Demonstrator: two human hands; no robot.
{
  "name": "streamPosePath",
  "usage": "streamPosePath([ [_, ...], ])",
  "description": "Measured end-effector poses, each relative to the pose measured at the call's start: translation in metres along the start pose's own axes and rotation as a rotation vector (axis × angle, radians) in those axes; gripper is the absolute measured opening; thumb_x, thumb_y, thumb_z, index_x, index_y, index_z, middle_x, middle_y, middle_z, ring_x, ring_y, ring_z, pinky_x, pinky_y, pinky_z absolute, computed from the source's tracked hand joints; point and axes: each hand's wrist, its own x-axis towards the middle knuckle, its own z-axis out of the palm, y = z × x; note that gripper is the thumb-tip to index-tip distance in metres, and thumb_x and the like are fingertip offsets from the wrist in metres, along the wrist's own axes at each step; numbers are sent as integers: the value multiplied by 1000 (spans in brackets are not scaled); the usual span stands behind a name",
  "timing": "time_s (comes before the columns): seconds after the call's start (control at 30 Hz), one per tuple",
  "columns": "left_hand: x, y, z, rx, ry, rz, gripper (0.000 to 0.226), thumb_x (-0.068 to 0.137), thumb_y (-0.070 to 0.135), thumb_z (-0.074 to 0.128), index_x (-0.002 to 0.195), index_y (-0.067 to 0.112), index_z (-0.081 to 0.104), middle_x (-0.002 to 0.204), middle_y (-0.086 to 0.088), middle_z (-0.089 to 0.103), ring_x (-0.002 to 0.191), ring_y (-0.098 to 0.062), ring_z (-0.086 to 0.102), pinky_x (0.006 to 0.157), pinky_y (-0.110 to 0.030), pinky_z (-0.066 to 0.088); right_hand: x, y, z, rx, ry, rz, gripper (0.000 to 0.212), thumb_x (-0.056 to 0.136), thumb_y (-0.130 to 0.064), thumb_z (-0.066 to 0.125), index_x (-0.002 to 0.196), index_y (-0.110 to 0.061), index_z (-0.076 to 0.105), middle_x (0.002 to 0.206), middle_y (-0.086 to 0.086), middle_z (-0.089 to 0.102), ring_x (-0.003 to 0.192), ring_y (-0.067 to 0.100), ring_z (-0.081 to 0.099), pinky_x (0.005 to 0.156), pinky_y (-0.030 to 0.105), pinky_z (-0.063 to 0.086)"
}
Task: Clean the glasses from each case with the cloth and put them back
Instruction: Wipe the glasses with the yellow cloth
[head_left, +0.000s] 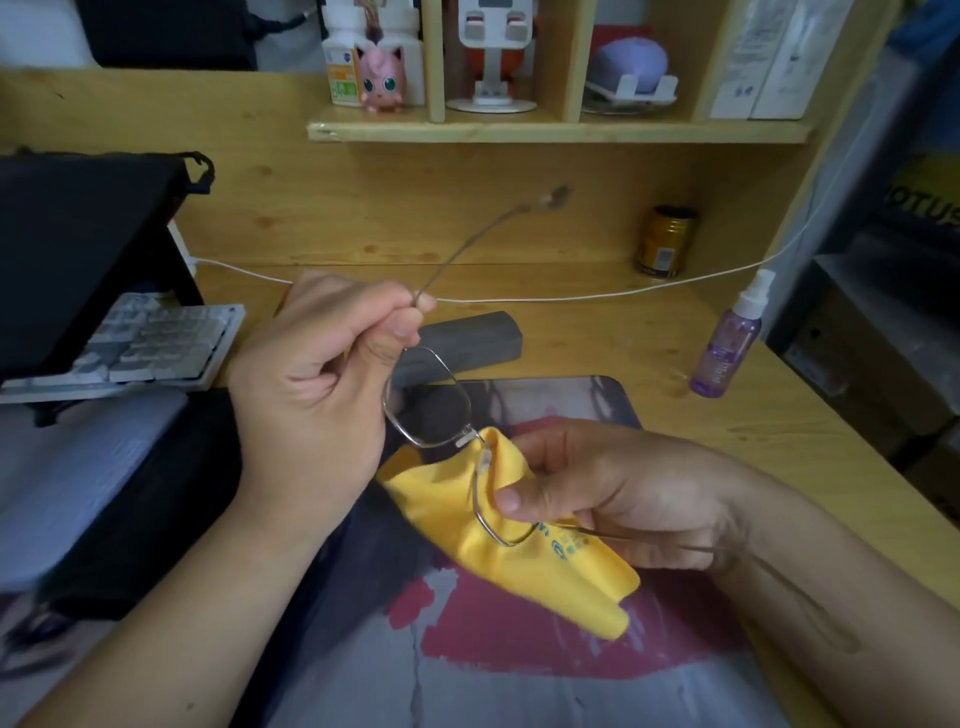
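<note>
The left hand (311, 395) pinches the glasses (447, 415) at one hinge while the right hand (597, 499) grips cloth (498, 545) around the other lens, so hard rubbing could bend the thin frame.

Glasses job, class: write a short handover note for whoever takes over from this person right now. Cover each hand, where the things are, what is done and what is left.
Left hand: pinches the glasses at the hinge of one temple.
Right hand: holds the yellow cloth wrapped on the near lens, thumb pressing on it.
Grey case: closed, on the desk behind the hands. Spray bottle stands to the right.
Done: glasses out, wiping under way.
Left: finish both lenses, fold the temples, return the glasses to the case. No other case is clearly visible.
</note>
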Motion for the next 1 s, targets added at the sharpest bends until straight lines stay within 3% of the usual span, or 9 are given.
streamPosePath([
  [0.2,2,-6,-4,-45,40,-91,13,103,16,59,101,26,67,94,24,65,80,-16,59,73,-34,45,-7,-2,-5,279,-34,-73,35,86,-14,65,119,-1,67,113,20,69,100,30,70,97,43,53],
  [0.33,2,-7,-4,-35,41,-97,12,103,18,58,101,26,67,93,16,64,77,-20,59,72,-34,45,-3,-4,-3,302,108,-249,36,94,-15,57,124,5,62,117,22,68,102,30,69,92,40,56],
  [0.43,3,-8,-5,-33,42,-108,12,102,16,58,101,25,67,94,10,65,78,-17,59,72,-34,46,-5,-5,-7,322,57,-308,65,94,-36,60,139,8,46,145,33,45,134,47,47,114,59,36],
  [0.5,3,-10,-6,-42,59,-123,12,102,14,58,102,23,67,95,10,66,79,-15,60,72,-35,47,-5,-7,-9,348,-73,-301,77,100,-52,44,146,9,35,154,37,28,143,54,25,118,67,17],
  [0.6,3,-12,-7,-40,65,-125,12,102,12,58,105,21,66,95,9,66,83,-14,61,72,-35,47,-6,-7,-11,377,-76,-261,81,100,-60,29,139,8,49,147,32,44,138,50,38,118,60,27],
  [0.7,4,-11,-8,-13,62,-121,11,102,10,58,105,16,66,93,7,65,83,-11,59,75,-30,46,-5,-5,-9,314,114,-278,56,94,-39,56,122,8,64,127,31,62,112,39,63,98,45,54],
  [0.8,3,-9,-6,-32,54,-114,11,102,10,58,105,15,66,93,8,65,80,-8,58,73,-28,45,-2,-5,-2,176,210,-265,30,81,-5,72,109,3,65,106,24,66,91,30,68,81,36,59],
  [0.9,3,-7,-5,-47,34,-94,11,102,12,58,103,19,67,93,11,64,75,-13,57,71,-31,44,-1,-6,4,140,140,-202,41,76,8,71,113,-3,58,105,19,64,89,27,67,79,36,60],
  [1.0,3,-7,-4,-34,18,-80,13,103,13,58,102,23,67,91,14,64,74,-13,55,71,-31,43,-1,-7,5,112,33,-111,56,75,12,68,128,4,52,114,22,61,103,37,63,93,48,54],
])
